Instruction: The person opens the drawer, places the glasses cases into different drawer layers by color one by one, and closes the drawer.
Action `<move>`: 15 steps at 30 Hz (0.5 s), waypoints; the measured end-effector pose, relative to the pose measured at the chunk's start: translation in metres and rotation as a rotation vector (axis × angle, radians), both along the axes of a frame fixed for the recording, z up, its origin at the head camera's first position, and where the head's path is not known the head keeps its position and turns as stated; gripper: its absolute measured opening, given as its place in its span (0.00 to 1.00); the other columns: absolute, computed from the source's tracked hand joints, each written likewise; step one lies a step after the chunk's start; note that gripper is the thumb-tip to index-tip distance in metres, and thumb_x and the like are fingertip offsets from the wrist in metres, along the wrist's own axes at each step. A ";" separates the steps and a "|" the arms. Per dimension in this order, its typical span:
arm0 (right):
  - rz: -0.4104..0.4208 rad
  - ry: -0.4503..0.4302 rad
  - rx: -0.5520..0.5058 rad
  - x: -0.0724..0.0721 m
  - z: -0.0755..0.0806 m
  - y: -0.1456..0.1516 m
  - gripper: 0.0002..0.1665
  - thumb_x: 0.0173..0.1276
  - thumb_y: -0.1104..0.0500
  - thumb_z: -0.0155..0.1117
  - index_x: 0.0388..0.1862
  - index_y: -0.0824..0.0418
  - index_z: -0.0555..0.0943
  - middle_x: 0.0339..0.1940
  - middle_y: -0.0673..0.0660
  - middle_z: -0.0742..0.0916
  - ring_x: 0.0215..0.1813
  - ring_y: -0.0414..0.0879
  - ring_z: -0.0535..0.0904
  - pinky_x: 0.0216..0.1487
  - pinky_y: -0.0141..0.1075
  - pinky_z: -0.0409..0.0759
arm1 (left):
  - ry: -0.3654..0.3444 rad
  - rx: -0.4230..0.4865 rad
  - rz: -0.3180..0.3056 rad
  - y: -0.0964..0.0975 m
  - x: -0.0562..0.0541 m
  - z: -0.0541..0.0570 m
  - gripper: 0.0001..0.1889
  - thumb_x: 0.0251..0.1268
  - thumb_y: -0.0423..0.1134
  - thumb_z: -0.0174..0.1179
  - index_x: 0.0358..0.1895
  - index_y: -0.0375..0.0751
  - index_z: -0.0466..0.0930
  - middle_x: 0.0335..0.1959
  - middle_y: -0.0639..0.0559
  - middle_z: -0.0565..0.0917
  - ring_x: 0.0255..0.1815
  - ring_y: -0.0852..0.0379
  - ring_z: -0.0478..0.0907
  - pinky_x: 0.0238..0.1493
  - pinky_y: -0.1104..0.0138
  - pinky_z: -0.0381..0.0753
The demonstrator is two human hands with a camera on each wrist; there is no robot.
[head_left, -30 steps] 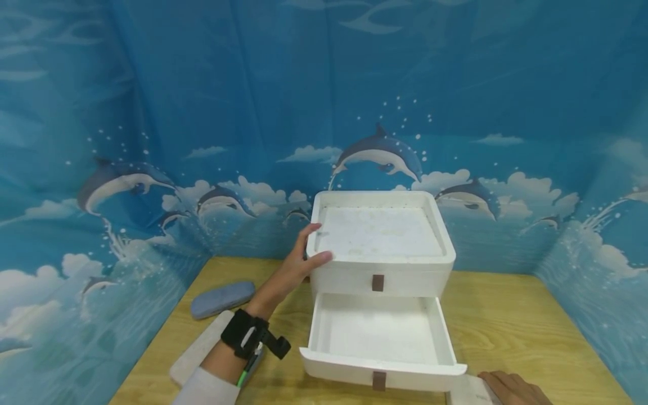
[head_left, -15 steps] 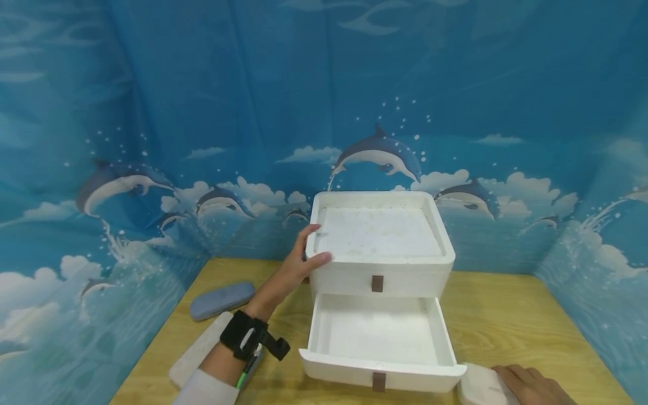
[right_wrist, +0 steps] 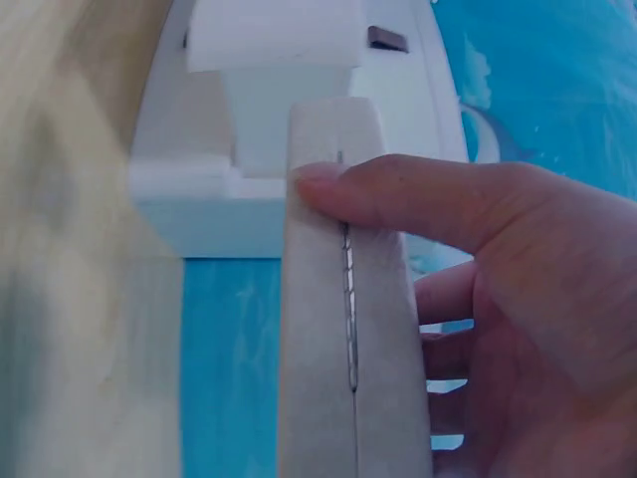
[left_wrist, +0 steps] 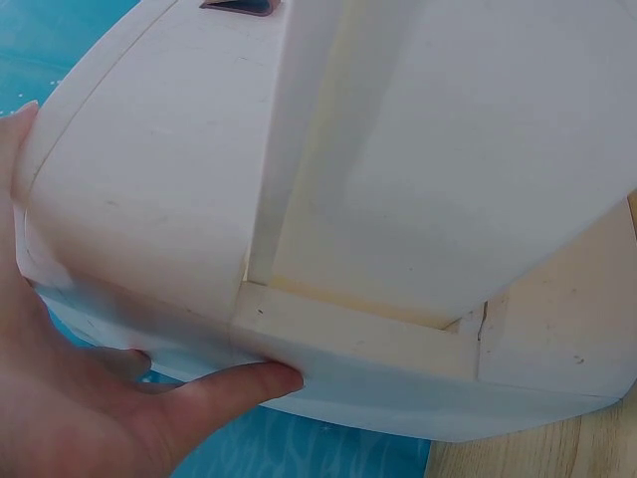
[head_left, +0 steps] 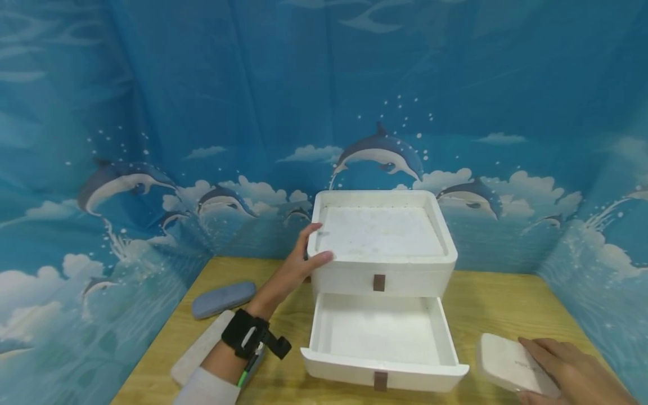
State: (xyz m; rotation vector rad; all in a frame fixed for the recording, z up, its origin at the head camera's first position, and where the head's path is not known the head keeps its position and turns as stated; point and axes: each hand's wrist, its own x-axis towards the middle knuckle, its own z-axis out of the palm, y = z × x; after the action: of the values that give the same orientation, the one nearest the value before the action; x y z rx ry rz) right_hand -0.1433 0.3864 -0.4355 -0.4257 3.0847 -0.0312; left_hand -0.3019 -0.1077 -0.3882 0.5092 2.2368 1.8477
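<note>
A white two-drawer storage box (head_left: 349, 278) stands on the table with its lower drawer (head_left: 379, 332) pulled out; nothing lies in that drawer. My left hand (head_left: 298, 261) grips the box's upper left edge, with the thumb (left_wrist: 239, 388) pressed against it. At the lower right, my right hand (head_left: 577, 365) holds a white glasses case (head_left: 513, 363), raised and to the right of the drawer front. The right wrist view shows the case's metal hinge (right_wrist: 349, 299) along its narrow side and the thumb across it. The fingers on the far side are partly hidden.
On the left of the wooden table (head_left: 511, 304) lies a blue-grey glasses case (head_left: 223, 299). A long whitish case (head_left: 199, 349) sits nearer, partly covered by the left forearm. A dolphin-print curtain (head_left: 253, 112) surrounds the table.
My right hand has lifted the white glasses case from the table's front, moving it right and away from the drawer. My left hand stays on the storage box.
</note>
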 end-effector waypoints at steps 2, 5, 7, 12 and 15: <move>0.020 0.076 -0.004 0.002 0.008 -0.004 0.48 0.57 0.34 0.77 0.63 0.70 0.81 0.51 0.60 0.87 0.46 0.58 0.84 0.40 0.55 0.84 | 0.000 0.003 -0.001 0.000 0.000 0.000 0.43 0.71 0.58 0.63 0.78 0.83 0.42 0.87 0.53 0.39 0.74 0.32 0.70 0.60 0.40 0.84; 0.038 0.129 -0.024 0.002 0.022 -0.012 0.49 0.55 0.35 0.79 0.63 0.69 0.81 0.52 0.61 0.87 0.46 0.58 0.84 0.39 0.56 0.84 | -0.006 0.008 -0.003 0.000 -0.001 -0.001 0.43 0.71 0.57 0.63 0.78 0.84 0.42 0.87 0.54 0.40 0.73 0.32 0.71 0.59 0.41 0.84; 0.044 0.120 -0.045 0.001 0.031 -0.018 0.49 0.56 0.35 0.78 0.64 0.69 0.80 0.53 0.62 0.87 0.48 0.60 0.84 0.39 0.57 0.85 | -0.006 0.009 -0.005 0.000 -0.001 -0.001 0.43 0.71 0.57 0.63 0.78 0.83 0.42 0.87 0.53 0.40 0.73 0.32 0.71 0.59 0.41 0.85; 0.065 0.136 -0.103 -0.001 0.055 -0.037 0.50 0.57 0.34 0.78 0.66 0.68 0.80 0.56 0.64 0.86 0.50 0.58 0.84 0.37 0.55 0.86 | 0.005 0.001 -0.009 0.000 -0.001 -0.002 0.43 0.72 0.57 0.62 0.79 0.79 0.41 0.87 0.51 0.40 0.73 0.31 0.71 0.59 0.41 0.84; 0.121 0.216 -0.125 -0.002 0.068 -0.051 0.51 0.53 0.34 0.81 0.65 0.66 0.81 0.56 0.61 0.87 0.49 0.55 0.85 0.36 0.49 0.86 | 0.011 -0.002 -0.008 0.000 -0.002 -0.002 0.43 0.72 0.57 0.62 0.80 0.78 0.41 0.87 0.50 0.40 0.74 0.31 0.70 0.60 0.40 0.84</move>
State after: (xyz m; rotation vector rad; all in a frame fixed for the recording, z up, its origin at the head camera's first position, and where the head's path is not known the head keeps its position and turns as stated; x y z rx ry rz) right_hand -0.1458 0.3353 -0.3674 -0.6623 3.2722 -0.1877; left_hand -0.3036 -0.1077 -0.3902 0.5283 2.2400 1.8428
